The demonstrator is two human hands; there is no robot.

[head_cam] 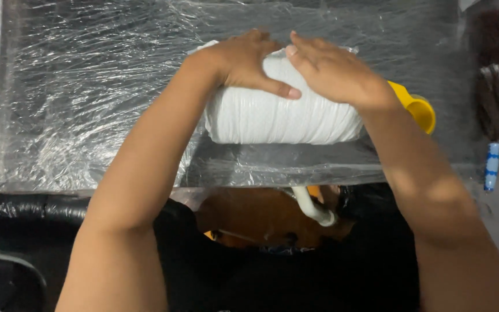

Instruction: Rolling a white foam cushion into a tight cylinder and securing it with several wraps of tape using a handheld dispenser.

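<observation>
A worktop point(88, 86) wrapped in crinkled clear plastic film fills the view, its near edge just below the fingers. Both hands, left hand point(244, 60) and right hand point(333, 72), press flat and unclenched on a white roll point(278, 118) lying there. A yellow funnel point(420, 110) sits just right of the fingers; a feather duster point(495, 86) lies farther right.

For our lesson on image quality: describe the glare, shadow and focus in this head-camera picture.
Head view: glare streaks the crinkled plastic wrap; the white roll under the left hand and right hand is evenly lit and sharp; below the table edge all is dark shadow.
</observation>
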